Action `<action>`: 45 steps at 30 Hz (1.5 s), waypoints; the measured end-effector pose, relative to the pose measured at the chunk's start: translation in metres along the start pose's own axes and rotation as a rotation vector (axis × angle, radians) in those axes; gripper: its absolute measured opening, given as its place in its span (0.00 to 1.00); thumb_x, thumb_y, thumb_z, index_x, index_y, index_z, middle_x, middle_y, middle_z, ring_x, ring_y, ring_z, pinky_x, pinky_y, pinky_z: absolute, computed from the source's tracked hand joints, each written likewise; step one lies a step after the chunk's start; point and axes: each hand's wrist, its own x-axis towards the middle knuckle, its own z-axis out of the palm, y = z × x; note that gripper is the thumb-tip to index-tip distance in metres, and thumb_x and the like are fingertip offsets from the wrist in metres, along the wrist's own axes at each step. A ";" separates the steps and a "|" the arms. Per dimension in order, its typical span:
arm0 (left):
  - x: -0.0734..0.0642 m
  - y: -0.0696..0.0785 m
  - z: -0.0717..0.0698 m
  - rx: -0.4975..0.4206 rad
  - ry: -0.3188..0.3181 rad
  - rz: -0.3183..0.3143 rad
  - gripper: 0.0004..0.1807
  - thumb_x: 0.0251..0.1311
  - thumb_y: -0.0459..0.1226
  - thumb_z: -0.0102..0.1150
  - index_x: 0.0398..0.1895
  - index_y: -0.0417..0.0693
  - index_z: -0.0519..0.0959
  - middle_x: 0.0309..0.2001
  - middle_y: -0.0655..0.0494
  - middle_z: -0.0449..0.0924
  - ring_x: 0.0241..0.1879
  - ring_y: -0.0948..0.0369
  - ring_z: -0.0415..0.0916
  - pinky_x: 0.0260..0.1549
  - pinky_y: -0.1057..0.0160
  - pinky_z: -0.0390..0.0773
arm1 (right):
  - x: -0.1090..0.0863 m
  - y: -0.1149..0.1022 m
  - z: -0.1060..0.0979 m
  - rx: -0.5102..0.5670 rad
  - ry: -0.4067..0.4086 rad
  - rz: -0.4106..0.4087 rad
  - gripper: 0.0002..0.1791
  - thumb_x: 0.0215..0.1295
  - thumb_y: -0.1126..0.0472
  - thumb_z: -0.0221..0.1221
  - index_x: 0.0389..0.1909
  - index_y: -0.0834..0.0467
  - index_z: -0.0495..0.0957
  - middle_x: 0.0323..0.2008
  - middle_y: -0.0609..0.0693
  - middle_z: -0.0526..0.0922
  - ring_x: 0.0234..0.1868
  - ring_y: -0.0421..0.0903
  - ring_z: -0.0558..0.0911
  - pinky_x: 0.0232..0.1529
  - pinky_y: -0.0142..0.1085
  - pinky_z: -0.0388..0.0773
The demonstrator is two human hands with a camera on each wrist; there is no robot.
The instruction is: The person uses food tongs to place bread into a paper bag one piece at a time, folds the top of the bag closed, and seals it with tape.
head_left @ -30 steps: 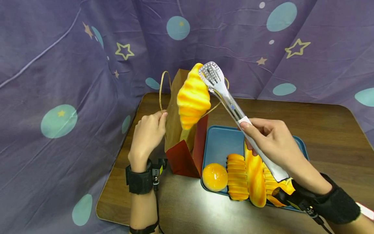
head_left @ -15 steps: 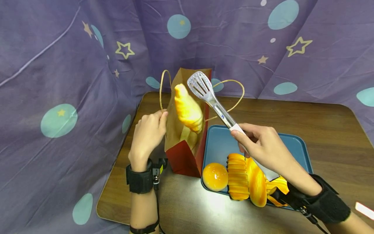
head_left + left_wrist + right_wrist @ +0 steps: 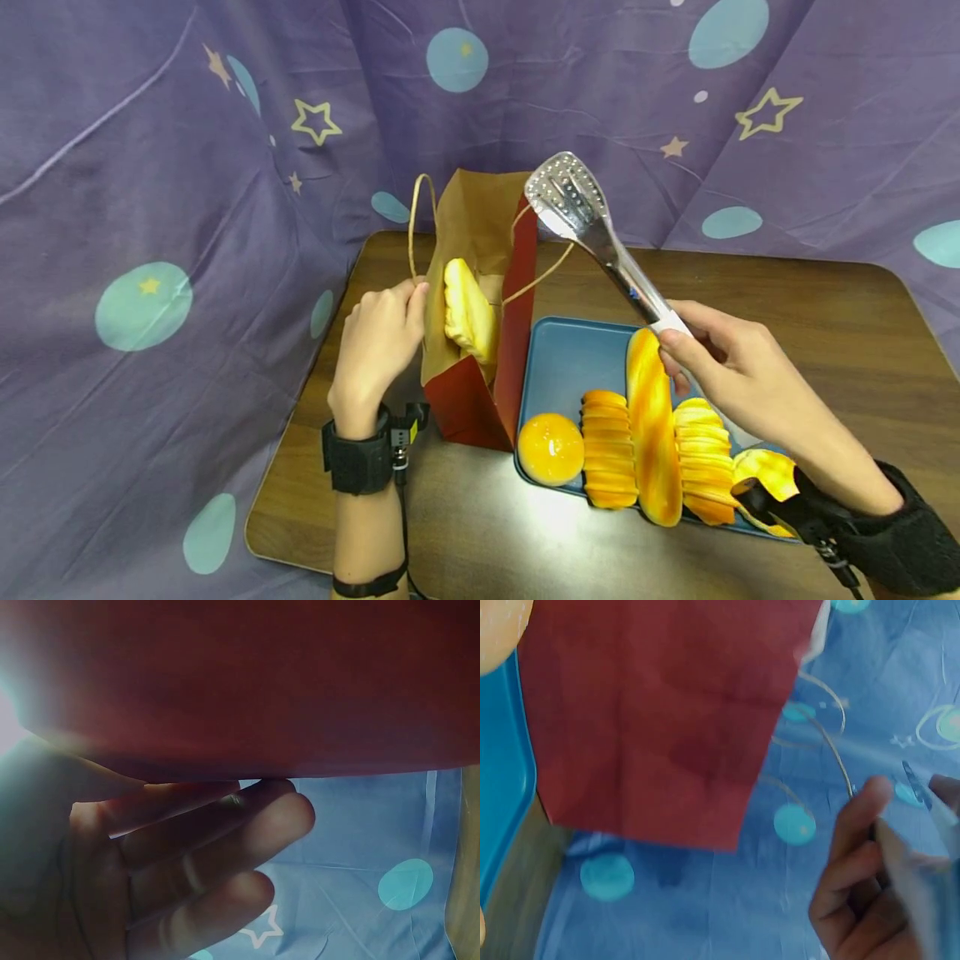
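A red paper bag with a brown inside stands on the table, its mouth facing up. My left hand pinches the bag's left rim between thumb and fingers; in the left wrist view the other fingers lie along the red outer wall. Inside the bag a yellow croissant leans against the left wall. To the right of the bag's mouth, my right hand grips metal tongs by their white handle. Nothing sits between the tong heads, which point up and left above the tray.
On the blue tray lie a round glazed bun, a ridged bread, a long bread, another ridged bread and a partly hidden yellow piece. A twine handle sticks out from the bag's right side.
The croissant has left the tongs and dropped into the bag. The tongs and my right hand have swung back to the right. My left hand keeps its place on the rim.
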 end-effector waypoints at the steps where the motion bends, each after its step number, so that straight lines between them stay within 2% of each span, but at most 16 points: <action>1: 0.000 0.000 0.000 0.000 0.001 -0.001 0.19 0.79 0.45 0.44 0.44 0.44 0.84 0.17 0.56 0.62 0.19 0.52 0.70 0.22 0.52 0.70 | -0.002 0.002 -0.004 -0.015 0.000 0.004 0.10 0.77 0.64 0.53 0.51 0.47 0.77 0.22 0.43 0.74 0.18 0.40 0.70 0.20 0.34 0.63; 3: -0.001 -0.001 0.000 0.004 0.005 0.000 0.19 0.79 0.44 0.44 0.50 0.44 0.84 0.17 0.56 0.63 0.20 0.52 0.71 0.22 0.51 0.71 | -0.005 0.008 -0.012 -0.043 0.002 0.022 0.12 0.77 0.64 0.52 0.52 0.45 0.76 0.22 0.43 0.74 0.19 0.40 0.70 0.20 0.35 0.62; 5: -0.001 -0.001 0.000 0.002 0.003 0.001 0.19 0.79 0.44 0.44 0.51 0.44 0.83 0.16 0.56 0.62 0.19 0.52 0.70 0.21 0.52 0.70 | -0.010 0.015 -0.019 -0.051 0.008 0.044 0.12 0.77 0.64 0.52 0.53 0.46 0.75 0.22 0.43 0.74 0.20 0.41 0.70 0.21 0.34 0.62; 9: 0.001 -0.001 0.001 -0.001 0.002 0.008 0.19 0.79 0.44 0.43 0.50 0.44 0.84 0.17 0.56 0.62 0.18 0.53 0.67 0.20 0.55 0.67 | -0.020 0.032 -0.033 -0.014 0.041 0.120 0.10 0.78 0.65 0.51 0.53 0.50 0.74 0.24 0.47 0.73 0.21 0.42 0.72 0.22 0.33 0.66; 11: 0.001 0.000 0.002 -0.003 0.000 0.008 0.19 0.79 0.44 0.43 0.46 0.43 0.84 0.17 0.56 0.61 0.18 0.54 0.66 0.20 0.55 0.65 | -0.025 0.040 -0.038 -0.005 0.061 0.159 0.08 0.78 0.64 0.50 0.52 0.52 0.73 0.25 0.48 0.73 0.21 0.43 0.72 0.21 0.32 0.68; 15: 0.002 0.001 0.003 -0.004 -0.001 -0.002 0.19 0.79 0.43 0.44 0.44 0.43 0.84 0.17 0.56 0.60 0.19 0.53 0.66 0.20 0.53 0.67 | -0.033 0.057 -0.046 -0.035 0.062 0.225 0.06 0.80 0.61 0.48 0.50 0.56 0.71 0.25 0.49 0.73 0.20 0.43 0.72 0.20 0.32 0.68; 18: 0.001 0.001 0.003 -0.012 -0.010 -0.014 0.19 0.79 0.43 0.44 0.45 0.43 0.84 0.17 0.56 0.60 0.20 0.52 0.67 0.21 0.52 0.68 | -0.037 0.067 -0.046 -0.109 -0.010 0.258 0.08 0.81 0.58 0.47 0.48 0.58 0.71 0.24 0.49 0.73 0.19 0.43 0.72 0.19 0.33 0.68; 22: -0.001 0.000 0.002 -0.034 -0.020 -0.024 0.19 0.79 0.43 0.43 0.47 0.42 0.84 0.17 0.56 0.60 0.20 0.52 0.67 0.23 0.51 0.69 | -0.040 0.073 -0.038 -0.244 -0.213 0.326 0.13 0.80 0.50 0.49 0.47 0.56 0.73 0.22 0.48 0.71 0.18 0.41 0.68 0.19 0.35 0.63; 26: -0.002 -0.001 0.002 -0.028 -0.010 -0.027 0.19 0.79 0.43 0.43 0.45 0.43 0.84 0.17 0.57 0.60 0.21 0.51 0.68 0.23 0.50 0.70 | -0.045 0.077 -0.022 -0.315 -0.379 0.279 0.16 0.76 0.49 0.55 0.51 0.56 0.77 0.23 0.44 0.70 0.19 0.36 0.65 0.21 0.33 0.61; 29: -0.003 -0.001 0.001 -0.018 -0.006 -0.031 0.19 0.79 0.44 0.43 0.42 0.43 0.83 0.17 0.56 0.60 0.20 0.51 0.68 0.22 0.51 0.69 | -0.048 0.080 -0.011 -0.312 -0.474 0.226 0.19 0.75 0.50 0.57 0.54 0.60 0.79 0.24 0.40 0.70 0.20 0.33 0.64 0.23 0.31 0.63; 32: -0.003 -0.001 0.000 -0.015 -0.008 -0.035 0.20 0.79 0.44 0.42 0.41 0.44 0.83 0.17 0.56 0.61 0.21 0.51 0.69 0.22 0.50 0.70 | -0.050 0.082 -0.004 -0.301 -0.567 0.219 0.21 0.75 0.48 0.56 0.54 0.61 0.80 0.21 0.38 0.66 0.20 0.32 0.63 0.25 0.31 0.64; 36: -0.004 -0.001 0.000 -0.018 -0.011 -0.041 0.20 0.80 0.45 0.42 0.46 0.45 0.84 0.18 0.56 0.62 0.23 0.49 0.71 0.24 0.48 0.72 | -0.051 0.084 0.005 -0.300 -0.631 0.209 0.21 0.75 0.45 0.55 0.51 0.59 0.81 0.19 0.36 0.61 0.19 0.32 0.60 0.26 0.30 0.63; 40: -0.004 -0.002 0.000 -0.018 -0.017 -0.045 0.21 0.80 0.45 0.42 0.55 0.46 0.83 0.18 0.55 0.63 0.23 0.49 0.72 0.25 0.47 0.73 | -0.050 0.085 0.011 -0.287 -0.652 0.208 0.25 0.73 0.43 0.57 0.52 0.60 0.80 0.20 0.36 0.65 0.18 0.32 0.61 0.24 0.30 0.62; 45: -0.003 0.000 0.000 -0.018 -0.021 -0.045 0.20 0.80 0.45 0.42 0.49 0.46 0.84 0.18 0.56 0.61 0.22 0.50 0.70 0.24 0.48 0.72 | -0.048 0.088 0.016 -0.266 -0.681 0.217 0.25 0.72 0.40 0.57 0.50 0.59 0.80 0.22 0.37 0.70 0.19 0.32 0.64 0.24 0.30 0.63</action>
